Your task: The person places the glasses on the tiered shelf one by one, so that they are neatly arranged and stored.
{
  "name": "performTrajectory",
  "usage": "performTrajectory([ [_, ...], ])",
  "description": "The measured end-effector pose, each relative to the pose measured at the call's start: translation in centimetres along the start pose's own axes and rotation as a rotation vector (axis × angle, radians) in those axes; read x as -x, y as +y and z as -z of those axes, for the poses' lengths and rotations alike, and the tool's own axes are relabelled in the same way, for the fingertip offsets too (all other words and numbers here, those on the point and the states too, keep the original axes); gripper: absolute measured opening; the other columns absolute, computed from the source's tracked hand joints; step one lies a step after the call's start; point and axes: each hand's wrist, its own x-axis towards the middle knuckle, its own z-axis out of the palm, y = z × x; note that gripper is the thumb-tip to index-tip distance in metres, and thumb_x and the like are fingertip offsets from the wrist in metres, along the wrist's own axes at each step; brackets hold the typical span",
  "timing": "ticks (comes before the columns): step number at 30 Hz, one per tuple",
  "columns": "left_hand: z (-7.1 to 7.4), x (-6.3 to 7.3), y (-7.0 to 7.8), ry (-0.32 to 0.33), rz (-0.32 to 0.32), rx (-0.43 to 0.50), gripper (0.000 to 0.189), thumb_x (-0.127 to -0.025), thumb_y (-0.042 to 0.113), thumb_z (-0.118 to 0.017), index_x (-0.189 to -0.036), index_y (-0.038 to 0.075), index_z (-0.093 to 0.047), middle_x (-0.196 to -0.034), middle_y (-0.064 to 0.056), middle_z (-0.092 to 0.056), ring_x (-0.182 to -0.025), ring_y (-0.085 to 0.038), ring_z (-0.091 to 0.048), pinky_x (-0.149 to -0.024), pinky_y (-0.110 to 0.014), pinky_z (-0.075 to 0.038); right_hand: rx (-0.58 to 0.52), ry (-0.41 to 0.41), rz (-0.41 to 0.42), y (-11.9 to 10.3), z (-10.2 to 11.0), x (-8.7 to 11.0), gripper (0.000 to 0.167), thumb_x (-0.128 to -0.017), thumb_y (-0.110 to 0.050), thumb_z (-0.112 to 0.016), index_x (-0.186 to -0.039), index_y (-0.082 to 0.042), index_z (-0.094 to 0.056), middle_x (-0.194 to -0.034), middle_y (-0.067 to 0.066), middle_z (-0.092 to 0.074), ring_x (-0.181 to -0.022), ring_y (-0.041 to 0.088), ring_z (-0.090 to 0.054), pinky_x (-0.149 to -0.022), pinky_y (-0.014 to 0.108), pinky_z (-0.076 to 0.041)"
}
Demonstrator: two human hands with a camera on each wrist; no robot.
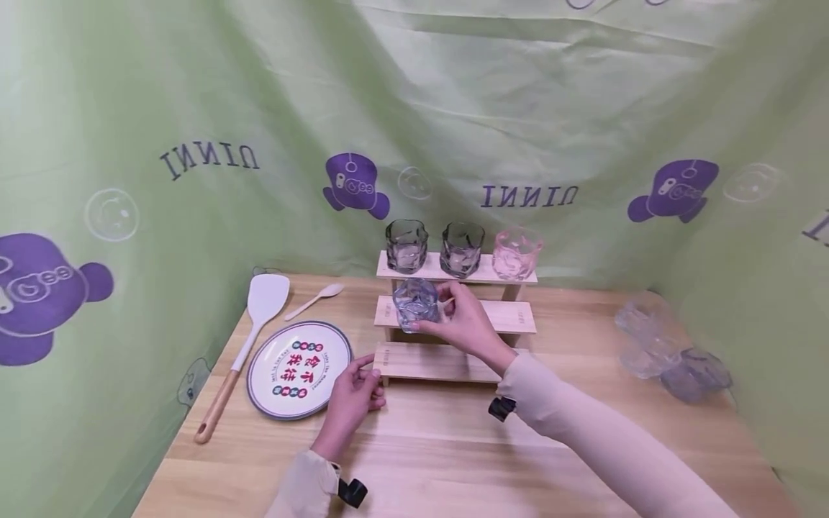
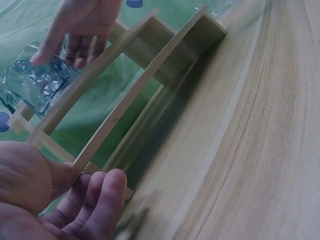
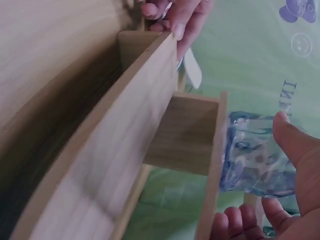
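A three-tier wooden shelf (image 1: pixel 427 363) stands at the back of the table. On its middle tier, at the left end, sits a clear blue glass cup (image 1: pixel 414 306). My right hand (image 1: pixel 469 324) holds that cup from its right side, thumb at the near side and fingers round the far side; the right wrist view shows the cup's base right at the board. Lower left, my left hand (image 1: pixel 352 396) pinches the left end of the bottom tier between thumb and fingers, as the left wrist view shows. On the top tier stand two grey glasses (image 1: pixel 406 248) and a pink glass (image 1: pixel 516 255).
Left of the shelf lie a white plate (image 1: pixel 265 374) with printed characters, a white spatula (image 1: pixel 267 298) with a wooden handle and a small white spoon (image 1: pixel 317 300). Several more glasses (image 1: pixel 693 374) cluster at the right edge. Green printed cloth (image 1: pixel 453 129) surrounds the table.
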Motion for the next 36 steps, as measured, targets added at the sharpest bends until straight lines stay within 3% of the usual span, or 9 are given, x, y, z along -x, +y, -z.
performTrajectory([
  [4, 0.7, 0.1, -0.1, 0.049, 0.002, 0.014, 0.041, -0.102, 0.006, -0.06, -0.143, 0.007, -0.054, -0.104, -0.018, -0.059, -0.08, -0.024, -0.065, -0.068, -0.039, -0.066, -0.013, -0.033, 0.033, -0.4, -0.8, -0.8, 0.071, -0.068, -0.041, -0.095, -0.12, -0.008, -0.059, -0.103, 0.003, -0.063, -0.089, 0.022, -0.061, -0.073, 0.032, -0.057],
  [8, 0.7, 0.0, -0.2, 0.022, 0.004, 0.022, 0.043, -0.103, 0.007, -0.06, -0.145, 0.005, -0.052, -0.106, -0.018, -0.059, -0.079, -0.022, -0.064, -0.068, -0.039, -0.066, -0.02, -0.022, 0.01, -0.8, -1.3, -1.3, 0.071, -0.069, -0.038, -0.096, -0.121, -0.007, -0.06, -0.101, 0.002, -0.064, -0.087, 0.021, -0.062, -0.073, 0.031, -0.057],
  [15, 0.1, 0.0, -0.4, 0.007, 0.005, 0.018, 0.043, -0.102, 0.008, -0.061, -0.144, 0.006, -0.053, -0.104, -0.017, -0.059, -0.08, -0.023, -0.064, -0.069, -0.039, -0.066, -0.073, -0.046, -0.023, 0.1, -0.5, -0.5, 0.08, -0.07, -0.043, -0.094, -0.131, -0.01, -0.056, -0.114, 0.005, -0.063, -0.1, 0.025, -0.061, -0.087, 0.036, -0.057],
  [18, 0.0, 0.1, -0.4, 0.003, 0.007, 0.014, 0.043, -0.102, 0.008, -0.062, -0.144, 0.006, -0.053, -0.105, -0.018, -0.06, -0.08, -0.023, -0.065, -0.069, -0.039, -0.066, -0.193, -0.087, 0.013, 1.6, 1.3, 0.9, 0.078, -0.076, -0.038, -0.091, -0.138, -0.012, -0.052, -0.126, 0.009, -0.06, -0.109, 0.029, -0.059, -0.095, 0.042, -0.056],
  [21, 0.0, 0.2, -0.5, -0.004, 0.006, 0.007, 0.043, -0.102, 0.007, -0.062, -0.144, 0.005, -0.053, -0.105, -0.018, -0.06, -0.079, -0.024, -0.066, -0.069, -0.039, -0.066, -0.313, -0.088, 0.09, 4.0, 4.1, 3.2, 0.068, -0.084, -0.02, -0.086, -0.141, -0.009, -0.05, -0.133, 0.015, -0.056, -0.115, 0.033, -0.058, -0.098, 0.043, -0.056],
  [27, 0.1, 0.1, -0.1, -0.004, -0.02, -0.002, 0.043, -0.101, 0.008, -0.062, -0.143, 0.005, -0.053, -0.104, -0.019, -0.06, -0.08, -0.027, -0.066, -0.068, -0.041, -0.066, -0.425, 0.087, 0.27, 9.7, 11.3, 7.7, 0.061, -0.082, 0.02, -0.071, -0.136, 0.013, -0.044, -0.128, 0.03, -0.053, -0.114, 0.035, -0.056, -0.097, 0.034, -0.057],
  [31, 0.2, 0.1, 0.2, 0.003, -0.004, 0.004, 0.043, -0.102, 0.008, -0.062, -0.143, 0.006, -0.054, -0.105, -0.019, -0.06, -0.08, -0.027, -0.066, -0.068, -0.04, -0.066, -0.266, 0.245, 0.201, 13.7, 16.5, 10.0, 0.062, -0.081, 0.02, -0.073, -0.136, 0.013, -0.045, -0.127, 0.026, -0.056, -0.114, 0.029, -0.056, -0.1, 0.024, -0.052],
  [33, 0.2, 0.1, 0.2, 0.0, 0.002, 0.004, 0.043, -0.102, 0.008, -0.062, -0.144, 0.005, -0.053, -0.105, -0.019, -0.06, -0.08, -0.026, -0.066, -0.069, -0.04, -0.066, -0.084, 0.287, 0.097, 15.7, 19.0, 11.2, 0.066, -0.082, 0.008, -0.08, -0.139, 0.008, -0.046, -0.132, 0.022, -0.055, -0.118, 0.031, -0.053, -0.107, 0.033, -0.048],
  [36, 0.0, 0.1, 0.1, -0.008, 0.015, 0.006, 0.043, -0.102, 0.008, -0.062, -0.144, 0.006, -0.053, -0.106, -0.019, -0.06, -0.081, -0.025, -0.066, -0.07, -0.04, -0.066, 0.215, 0.282, -0.073, 18.1, 22.3, 13.0, 0.082, -0.082, -0.02, -0.088, -0.146, 0.004, -0.042, -0.14, 0.026, -0.049, -0.126, 0.043, -0.046, -0.11, 0.059, -0.04],
])
